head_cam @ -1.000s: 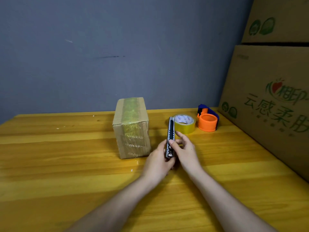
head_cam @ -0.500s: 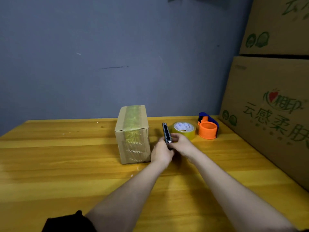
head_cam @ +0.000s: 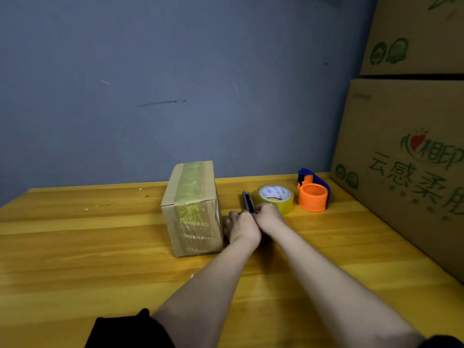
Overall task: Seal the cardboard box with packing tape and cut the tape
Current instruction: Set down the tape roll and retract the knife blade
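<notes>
A small cardboard box [head_cam: 192,209] stands on the wooden table [head_cam: 75,247], with a yellowish tape strip running over its top and down its front. Just right of it, my left hand [head_cam: 242,226] and my right hand [head_cam: 268,217] are both closed around the lower end of a dark utility knife [head_cam: 248,202], whose upper end sticks out away from me. A roll of yellow packing tape [head_cam: 276,198] lies flat right behind my right hand. Whether the blade is out is too small to tell.
An orange and blue tape dispenser [head_cam: 312,194] sits right of the tape roll. Large printed cardboard cartons [head_cam: 406,159] are stacked along the table's right side. A grey-blue wall [head_cam: 175,84] closes off the back edge.
Both hands have carried the knife away from me toward the tape roll. The view has tilted upward, so the table objects sit lower in frame.
</notes>
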Motion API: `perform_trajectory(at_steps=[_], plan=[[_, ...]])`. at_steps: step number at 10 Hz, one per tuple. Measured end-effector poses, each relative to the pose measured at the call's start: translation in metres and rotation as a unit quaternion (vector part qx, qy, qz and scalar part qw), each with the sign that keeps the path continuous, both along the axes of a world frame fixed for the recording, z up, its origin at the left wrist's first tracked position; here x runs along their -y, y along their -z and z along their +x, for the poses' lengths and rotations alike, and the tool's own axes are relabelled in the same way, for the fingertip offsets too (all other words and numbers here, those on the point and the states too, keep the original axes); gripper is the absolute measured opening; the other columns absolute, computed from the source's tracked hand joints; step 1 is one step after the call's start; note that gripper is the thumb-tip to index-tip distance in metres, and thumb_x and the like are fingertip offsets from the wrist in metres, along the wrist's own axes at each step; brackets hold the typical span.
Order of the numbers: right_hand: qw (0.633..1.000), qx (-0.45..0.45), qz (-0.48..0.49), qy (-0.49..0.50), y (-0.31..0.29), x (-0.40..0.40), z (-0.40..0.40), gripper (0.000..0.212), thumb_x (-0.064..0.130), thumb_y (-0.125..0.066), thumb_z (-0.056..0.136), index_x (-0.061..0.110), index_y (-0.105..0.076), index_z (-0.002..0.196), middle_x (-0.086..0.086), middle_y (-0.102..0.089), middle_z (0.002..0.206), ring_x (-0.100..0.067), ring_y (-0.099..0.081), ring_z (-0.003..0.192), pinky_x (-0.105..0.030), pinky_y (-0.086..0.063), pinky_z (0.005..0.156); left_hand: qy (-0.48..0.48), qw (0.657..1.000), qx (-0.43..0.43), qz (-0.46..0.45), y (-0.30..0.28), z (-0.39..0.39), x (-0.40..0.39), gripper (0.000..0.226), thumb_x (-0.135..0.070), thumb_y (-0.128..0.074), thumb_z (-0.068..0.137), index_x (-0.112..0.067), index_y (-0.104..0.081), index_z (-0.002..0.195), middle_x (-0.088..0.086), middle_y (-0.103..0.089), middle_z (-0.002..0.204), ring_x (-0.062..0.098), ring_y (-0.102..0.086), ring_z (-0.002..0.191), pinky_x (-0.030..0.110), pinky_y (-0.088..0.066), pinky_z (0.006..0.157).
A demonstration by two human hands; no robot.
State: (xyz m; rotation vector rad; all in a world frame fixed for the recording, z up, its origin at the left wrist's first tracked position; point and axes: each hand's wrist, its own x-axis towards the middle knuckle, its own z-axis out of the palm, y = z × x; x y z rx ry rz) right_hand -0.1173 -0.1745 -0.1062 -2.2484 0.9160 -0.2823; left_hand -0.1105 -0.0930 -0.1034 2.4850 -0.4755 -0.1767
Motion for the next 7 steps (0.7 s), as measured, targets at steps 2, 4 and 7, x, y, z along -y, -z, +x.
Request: perform_trajectory(at_steps=[2,4,7], plan=[[1.000,-0.018,0.004,0.012,0.002,0.002,0.005,0.032,0.024,-0.046,0.090,0.009,-0.067,0.108,-0.016,-0.064,0.117,-0.034,-0.060,0.106,-0.033,-0.048,0.085,0.004,0.998,-0.011,0.054,-0.004,0.007,0.004,0.037,-0.016,-0.030,0.098,-0.013,-0.051,0.129,0.013,-0.035,0.140,0.033,-0.032,0.130,0.039,-0.031,0.105],[1.000,-0.010,0.025,-0.013,0.004,0.008,0.008,0.031,0.018,-0.043,0.090,0.002,-0.068,0.101,-0.020,-0.066,0.111,-0.027,-0.059,0.090,-0.028,-0.041,0.073,0.013,0.994,-0.028,0.108,-0.011,0.006,0.007,0.040,-0.015,-0.031,0.097,-0.011,-0.045,0.134,0.013,-0.029,0.145,0.031,-0.028,0.134,0.040,-0.030,0.106],[0.998,-0.014,0.035,-0.058,-0.007,0.011,-0.009,0.033,0.006,-0.041,0.089,0.014,-0.044,0.057,-0.009,-0.050,0.070,-0.023,-0.042,0.064,-0.028,-0.027,0.050,0.048,0.990,-0.074,0.109,-0.028,-0.003,-0.004,0.046,-0.010,-0.044,0.092,-0.006,-0.038,0.137,0.017,-0.029,0.145,0.034,-0.031,0.133,0.038,-0.033,0.107]])
